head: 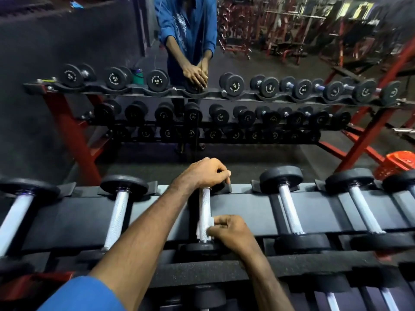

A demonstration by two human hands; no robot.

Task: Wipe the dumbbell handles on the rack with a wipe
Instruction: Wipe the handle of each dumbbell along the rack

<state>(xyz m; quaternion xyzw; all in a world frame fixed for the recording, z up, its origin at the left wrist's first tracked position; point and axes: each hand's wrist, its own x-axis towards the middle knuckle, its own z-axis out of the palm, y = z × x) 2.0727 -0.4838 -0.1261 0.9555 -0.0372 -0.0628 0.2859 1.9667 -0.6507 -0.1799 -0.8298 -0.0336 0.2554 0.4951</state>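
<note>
A row of black dumbbells with knurled silver handles lies across the top shelf of the rack (242, 209). My left hand (203, 173) clamps over the far head of the middle dumbbell, whose handle (204, 209) runs toward me. My right hand (232, 232) presses a small white wipe (212, 221) against the near end of that handle, just above the near head (202, 246). Most of the wipe is hidden under my fingers. Neighbouring handles lie to the left (118, 216) and to the right (290, 212).
A wall mirror (269, 63) behind the rack reflects the rack, its dumbbells and a person in a blue shirt. A red crate (397, 164) sits at the right. Lower shelves with more dumbbells (332, 301) lie below my arms. Red machines show in the reflection.
</note>
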